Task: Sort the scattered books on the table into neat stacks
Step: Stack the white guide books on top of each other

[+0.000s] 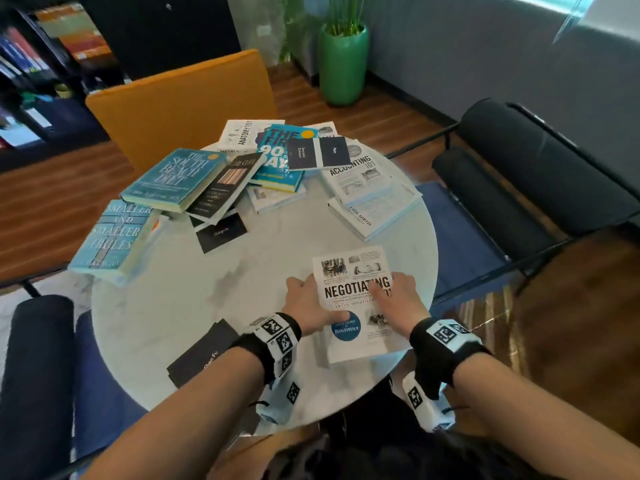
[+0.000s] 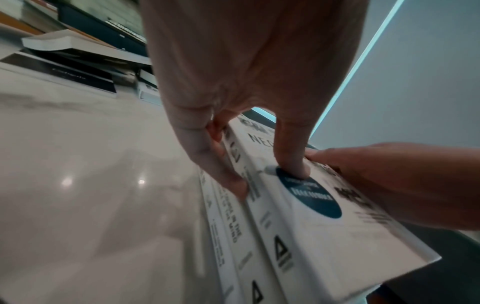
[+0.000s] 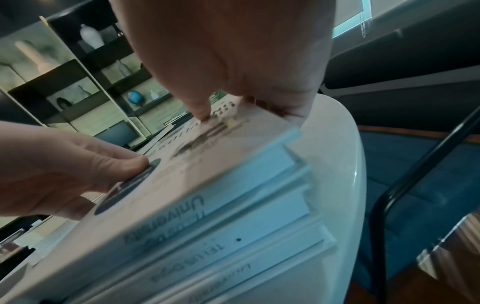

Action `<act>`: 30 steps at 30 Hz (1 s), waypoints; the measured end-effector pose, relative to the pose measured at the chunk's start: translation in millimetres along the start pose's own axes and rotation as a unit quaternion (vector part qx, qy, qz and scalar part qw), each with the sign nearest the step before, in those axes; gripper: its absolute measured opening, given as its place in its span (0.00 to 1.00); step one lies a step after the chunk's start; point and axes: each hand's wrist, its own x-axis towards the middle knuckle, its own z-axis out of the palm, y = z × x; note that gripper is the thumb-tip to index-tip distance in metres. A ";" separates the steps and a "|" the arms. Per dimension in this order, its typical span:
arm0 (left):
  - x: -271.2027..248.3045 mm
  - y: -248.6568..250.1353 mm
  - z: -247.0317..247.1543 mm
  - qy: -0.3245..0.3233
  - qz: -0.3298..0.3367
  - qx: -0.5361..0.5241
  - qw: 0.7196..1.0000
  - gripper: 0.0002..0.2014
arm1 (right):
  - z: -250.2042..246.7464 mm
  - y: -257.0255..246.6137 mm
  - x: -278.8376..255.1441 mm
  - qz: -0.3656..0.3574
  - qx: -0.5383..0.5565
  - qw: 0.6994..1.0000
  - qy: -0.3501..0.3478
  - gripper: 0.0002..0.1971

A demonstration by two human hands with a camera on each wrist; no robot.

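A stack of three white books lies near the front right of the round white table [image 1: 207,306], with Negotiating 101 [image 1: 351,270] on top. My left hand [image 1: 310,301] holds the stack's spine side, fingers [image 2: 221,164] curled down the spines and thumb on the cover's blue circle [image 2: 319,201]. My right hand [image 1: 398,299] grips the opposite side, thumb on the cover [image 3: 221,156] and fingers over the page edge. Scattered at the back lie The South Beach Diet [image 1: 173,178], Smaller and Smaller Circles [image 1: 110,237], The First 90 Days [image 1: 277,157], Accounting 101 [image 1: 360,178] and Anatomy 101 [image 1: 242,136].
Small black books lie at the front left [image 1: 201,355], the middle [image 1: 221,232] and the back [image 1: 318,152]. An orange chair [image 1: 180,98] stands behind the table, a black-framed chair [image 1: 536,168] to the right. A green vase [image 1: 343,64] stands on the floor.
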 end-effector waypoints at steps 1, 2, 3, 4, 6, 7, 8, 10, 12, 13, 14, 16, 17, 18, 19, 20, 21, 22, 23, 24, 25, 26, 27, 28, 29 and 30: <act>-0.5 1.8 -1.1 0.001 0.003 0.007 1.000 0.36 | 0.4 0.4 -0.7 0.002 -0.019 1.000 -0.003 0.24; -1.2 2.0 -1.0 -0.002 0.004 0.006 1.000 0.35 | -0.6 -1.4 -2.6 0.009 -0.034 0.999 -0.007 0.24; -1.8 1.8 -0.7 -0.004 0.002 -0.001 1.000 0.35 | -1.0 -1.4 -2.7 0.013 -0.057 0.998 -0.008 0.25; -1.6 -0.1 -0.7 -0.003 -0.003 -0.008 1.000 0.35 | -2.0 -2.4 -3.4 0.014 -0.086 0.996 -0.012 0.27; -1.5 -5.4 -0.7 -0.011 -0.017 -0.014 1.000 0.33 | -3.4 -1.3 -1.6 0.021 -0.127 0.991 -0.034 0.32; -2.0 -7.9 -0.4 -0.025 -0.026 -0.018 0.999 0.32 | -3.4 2.3 1.2 0.031 -0.111 0.992 -0.055 0.35; -3.5 -10.2 0.9 -0.046 -0.041 -0.024 0.998 0.30 | -3.7 4.3 1.8 0.038 -0.076 0.994 -0.075 0.39; -9.2 -13.0 4.2 -0.094 -0.073 -0.038 0.992 0.27 | -3.2 6.0 -0.5 0.045 -0.012 0.994 -0.101 0.39; -11.0 -15.3 8.2 -0.113 -0.095 -0.068 0.987 0.27 | -5.6 -1.5 -5.7 0.044 0.011 0.993 -0.111 0.31; -10.2 -15.6 10.1 -0.111 -0.097 -0.080 0.986 0.26 | -6.6 -4.6 -5.9 0.043 0.018 0.993 -0.110 0.25; -8.9 -15.1 11.8 -0.106 -0.096 -0.081 0.986 0.25 | -7.4 -6.7 -4.6 0.047 0.021 0.993 -0.109 0.22; -4.3 -13.6 12.7 -0.097 -0.092 -0.068 0.989 0.24 | -8.1 -9.5 0.4 0.050 0.024 0.992 -0.112 0.20; -0.7 -13.9 12.1 -0.095 -0.093 -0.062 0.989 0.25 | -8.1 -11.8 3.1 0.050 0.024 0.992 -0.115 0.20; 3.1 -15.0 10.9 -0.092 -0.097 -0.063 0.989 0.25 | -7.8 -13.9 7.0 0.049 0.023 0.992 -0.116 0.20; 6.7 -15.7 8.7 -0.089 -0.102 -0.068 0.988 0.25 | -7.6 -16.9 11.0 0.045 0.021 0.992 -0.118 0.20; 10.4 -16.2 5.8 -0.086 -0.110 -0.075 0.987 0.25 | -7.4 -21.3 14.1 0.043 0.013 0.992 -0.121 0.19; 14.2 -16.8 2.6 -0.085 -0.119 -0.083 0.986 0.25 | -6.7 -26.0 18.4 0.038 0.005 0.992 -0.121 0.20; 18.4 -17.0 -1.1 -0.084 -0.127 -0.092 0.984 0.25 | -5.7 -30.5 23.9 0.035 -0.006 0.992 -0.121 0.23; 22.4 -16.9 -5.0 -0.081 -0.133 -0.101 0.983 0.24 | -4.5 -34.5 30.3 0.032 -0.018 0.992 -0.124 0.25; 26.3 -16.4 -9.4 -0.077 -0.136 -0.107 0.982 0.24 | -3.5 -38.9 36.4 0.026 -0.029 0.991 -0.127 0.26; 31.0 -16.8 -13.3 -0.071 -0.135 -0.112 0.982 0.23 | -2.4 -43.7 42.3 0.021 -0.035 0.991 -0.130 0.24; 35.6 -17.2 -17.1 -0.066 -0.133 -0.115 0.982 0.23 | -1.8 -48.7 47.2 0.014 -0.037 0.991 -0.130 0.23; 40.6 -18.1 -20.7 -0.059 -0.131 -0.115 0.983 0.24 | -1.7 -54.1 51.4 0.009 -0.037 0.991 -0.127 0.22; 44.6 -18.9 -24.6 -0.051 -0.130 -0.115 0.984 0.24 | -0.7 -58.6 56.2 0.005 -0.038 0.992 -0.123 0.22; 48.1 -19.6 -28.0 -0.044 -0.127 -0.117 0.984 0.25 | 0.6 -62.6 60.9 0.004 -0.037 0.992 -0.121 0.22; 51.5 -20.7 -30.7 -0.038 -0.126 -0.120 0.984 0.25 | 2.2 -65.8 66.5 0.003 -0.034 0.992 -0.123 0.22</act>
